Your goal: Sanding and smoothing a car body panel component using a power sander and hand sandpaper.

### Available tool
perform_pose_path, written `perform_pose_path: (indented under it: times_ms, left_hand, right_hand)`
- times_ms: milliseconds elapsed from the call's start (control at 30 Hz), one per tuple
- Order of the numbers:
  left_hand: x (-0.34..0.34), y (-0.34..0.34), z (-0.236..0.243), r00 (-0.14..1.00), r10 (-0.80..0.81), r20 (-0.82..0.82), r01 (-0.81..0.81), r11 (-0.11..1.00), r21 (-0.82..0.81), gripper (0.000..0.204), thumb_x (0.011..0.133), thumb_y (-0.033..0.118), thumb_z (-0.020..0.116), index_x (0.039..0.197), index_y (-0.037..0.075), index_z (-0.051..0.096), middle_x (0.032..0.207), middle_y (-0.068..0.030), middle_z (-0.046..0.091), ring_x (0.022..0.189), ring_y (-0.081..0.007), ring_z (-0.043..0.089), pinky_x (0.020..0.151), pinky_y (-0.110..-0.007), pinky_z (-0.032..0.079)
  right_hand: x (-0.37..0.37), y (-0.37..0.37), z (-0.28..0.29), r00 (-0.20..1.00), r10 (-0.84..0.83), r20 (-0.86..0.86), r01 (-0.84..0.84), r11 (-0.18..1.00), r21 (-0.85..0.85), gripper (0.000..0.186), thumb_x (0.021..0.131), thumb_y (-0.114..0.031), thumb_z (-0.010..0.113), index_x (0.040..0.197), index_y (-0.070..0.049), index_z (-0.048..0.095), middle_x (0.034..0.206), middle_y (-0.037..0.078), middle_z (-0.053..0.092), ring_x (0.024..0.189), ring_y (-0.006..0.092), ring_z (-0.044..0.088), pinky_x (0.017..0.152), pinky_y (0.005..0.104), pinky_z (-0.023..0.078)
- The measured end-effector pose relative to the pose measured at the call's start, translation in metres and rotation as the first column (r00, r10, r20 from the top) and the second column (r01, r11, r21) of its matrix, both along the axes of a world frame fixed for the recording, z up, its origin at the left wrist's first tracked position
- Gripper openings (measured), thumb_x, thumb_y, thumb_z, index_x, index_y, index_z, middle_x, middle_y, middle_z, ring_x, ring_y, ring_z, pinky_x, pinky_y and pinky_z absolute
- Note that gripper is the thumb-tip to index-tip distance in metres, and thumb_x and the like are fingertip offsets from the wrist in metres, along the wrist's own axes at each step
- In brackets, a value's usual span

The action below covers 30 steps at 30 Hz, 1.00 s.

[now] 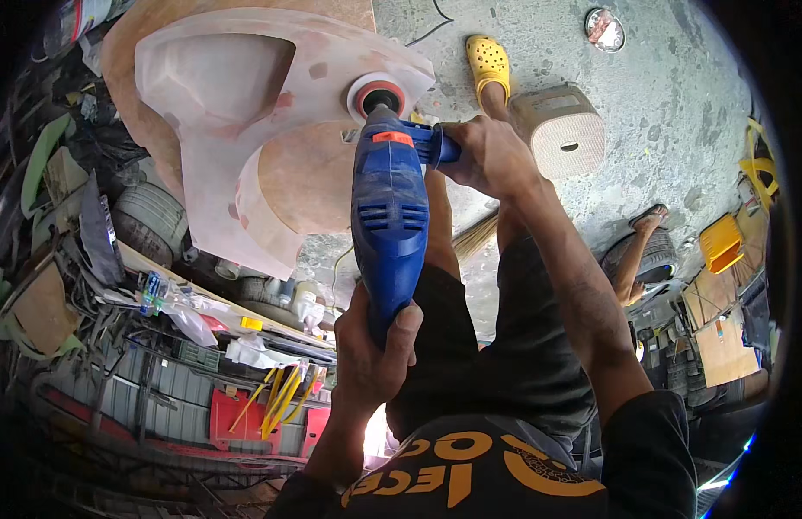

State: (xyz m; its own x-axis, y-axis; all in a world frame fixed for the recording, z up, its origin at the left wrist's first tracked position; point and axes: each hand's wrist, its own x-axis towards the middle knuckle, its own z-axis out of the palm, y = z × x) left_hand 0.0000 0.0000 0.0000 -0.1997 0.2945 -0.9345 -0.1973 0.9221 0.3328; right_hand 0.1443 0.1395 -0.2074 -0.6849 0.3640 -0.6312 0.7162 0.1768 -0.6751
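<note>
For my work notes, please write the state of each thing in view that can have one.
Blue power tool: held by both hands
Left hand: closed around its rear
Right hand: closed around its side handle
Pale panel: patchy
Disc: spinning unclear
Yellow clog: worn
Stool: upright

black shirt (613, 458) | orange print (460, 484) | black shorts (535, 346) | yellow perforated clog (488, 60)
</note>
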Motion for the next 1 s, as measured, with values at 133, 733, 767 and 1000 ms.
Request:
perform_pose_path:
  times_ms: [133, 733, 767, 1000]
  left_hand:
    - [0.001, 0.003, -0.001, 1.000, 0.005, 0.021, -0.006, 0.999, 0.036, 0.056, 0.100, 0.048, 0.058, 0.118, -0.005, 0.055, 0.087, -0.0122, 0.065, 0.045, -0.0115, 0.054, 0.042, -0.027, 0.043]
    - [0.001, -0.005, 0.001, 0.994, 0.107, 0.016, -0.107, 0.994, -0.007, 0.044, 0.098, 0.038, 0.062, 0.115, -0.002, 0.056, 0.073, -0.0065, 0.061, 0.049, -0.0126, 0.058, 0.046, -0.027, 0.047]
    - [0.002, -0.006, 0.001, 0.993, 0.118, 0.015, -0.118, 0.993, -0.006, 0.044, 0.098, 0.038, 0.062, 0.114, -0.002, 0.056, 0.074, -0.0066, 0.062, 0.049, -0.0125, 0.059, 0.047, -0.027, 0.047]
    - [0.003, -0.013, -0.003, 0.998, 0.055, 0.034, -0.056, 0.998, 0.033, 0.040, 0.098, 0.034, 0.063, 0.115, -0.002, 0.055, 0.074, -0.0071, 0.063, 0.049, -0.0129, 0.059, 0.047, -0.028, 0.048]
  right_hand:
    - [0.012, -0.006, -0.007, 0.998, -0.061, -0.004, 0.061, 0.995, 0.075, 0.031, 0.083, -0.028, 0.079, 0.104, -0.006, 0.073, 0.080, 0.020, 0.072, 0.081, 0.0394, 0.072, 0.080, 0.0471, 0.057]
    - [0.002, -0.013, -0.005, 1.000, -0.001, 0.016, 0.001, 1.000, -0.012, 0.029, 0.084, -0.029, 0.076, 0.102, -0.007, 0.073, 0.080, 0.020, 0.072, 0.076, 0.0398, 0.072, 0.072, 0.0483, 0.059]
    - [0.003, -0.014, -0.006, 1.000, -0.001, 0.017, 0.001, 1.000, -0.017, 0.029, 0.084, -0.029, 0.077, 0.103, -0.007, 0.073, 0.080, 0.020, 0.072, 0.075, 0.0401, 0.072, 0.071, 0.0482, 0.059]
    - [0.009, -0.010, 0.002, 0.998, -0.002, 0.055, 0.002, 1.000, 0.001, 0.032, 0.082, -0.029, 0.079, 0.104, -0.007, 0.073, 0.080, 0.019, 0.072, 0.076, 0.0390, 0.073, 0.072, 0.0481, 0.059]
